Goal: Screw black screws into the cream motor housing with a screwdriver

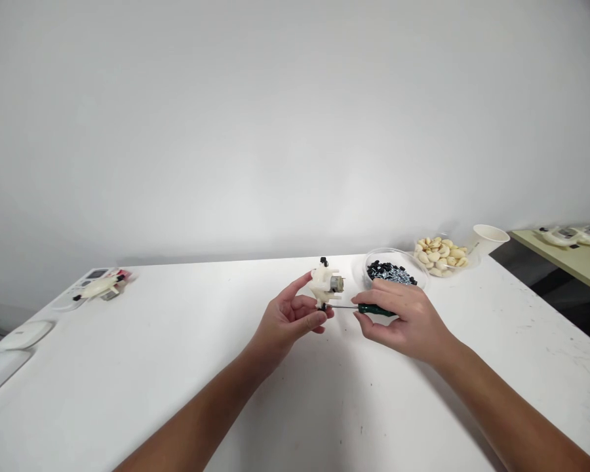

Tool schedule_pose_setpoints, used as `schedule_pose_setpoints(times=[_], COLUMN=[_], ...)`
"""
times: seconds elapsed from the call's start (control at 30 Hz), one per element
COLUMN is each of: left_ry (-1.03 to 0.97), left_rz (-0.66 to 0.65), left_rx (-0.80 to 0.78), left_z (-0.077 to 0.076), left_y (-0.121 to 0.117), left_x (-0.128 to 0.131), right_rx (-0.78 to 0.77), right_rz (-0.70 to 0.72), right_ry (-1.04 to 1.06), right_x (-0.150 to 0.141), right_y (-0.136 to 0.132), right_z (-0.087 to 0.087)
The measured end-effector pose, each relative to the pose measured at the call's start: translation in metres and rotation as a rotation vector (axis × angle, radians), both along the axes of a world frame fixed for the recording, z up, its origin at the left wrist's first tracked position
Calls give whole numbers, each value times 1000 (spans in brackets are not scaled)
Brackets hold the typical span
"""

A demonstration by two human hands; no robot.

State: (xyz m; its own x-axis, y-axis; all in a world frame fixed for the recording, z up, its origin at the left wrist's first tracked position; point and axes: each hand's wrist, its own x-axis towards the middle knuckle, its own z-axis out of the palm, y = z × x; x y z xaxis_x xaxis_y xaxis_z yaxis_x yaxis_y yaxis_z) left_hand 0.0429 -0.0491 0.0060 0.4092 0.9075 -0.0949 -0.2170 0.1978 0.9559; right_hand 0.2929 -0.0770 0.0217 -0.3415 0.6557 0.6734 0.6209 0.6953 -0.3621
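white table (177, 354) under everything. r. hand (408, 316) & l. hand (295, 313) apart, both raised over it, each closed on smth. clear dish (390, 250) just beyond r. hand, w/ black bits & silver screws. r. fingertips pinch green screwdriver (376, 309) by handle; prob. stiff, light, handle smooth – grip near its mid. shaft pts twd l. hand, tip at lower black piece; seated or not, can't tell.
cream plastic body (319, 283) is in l. hand, thumb below, index behind, off the table. looks light, rigid, maybe a bit slick; thin prongs could snap, so best held by the broad mid. grey motor (337, 284) on its r. side prob. the heavy bit. black cap (323, 261) on top, small.
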Motion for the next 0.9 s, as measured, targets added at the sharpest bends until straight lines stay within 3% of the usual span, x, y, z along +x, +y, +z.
schedule_pose_setpoints(times=[0.17, 0.5, 0.73, 0.9], left_ry=[46, 6, -22, -119], left_rz=[1, 46, -6, -126], left_rx=[61, 35, -4, -102], left_z=[-1, 2, 7, 10], left_y=[1, -3, -3, -3], left_x=[0, 1, -3, -5], right_rx=[-3, -100, 16, -23], right_rz=[15, 43, 18, 38], right_ry=[-1, 44, 37, 70], right_x=[0, -2, -6, -9], right_y=[-1, -1, -6, -10], right_z=[-1, 0, 5, 10])
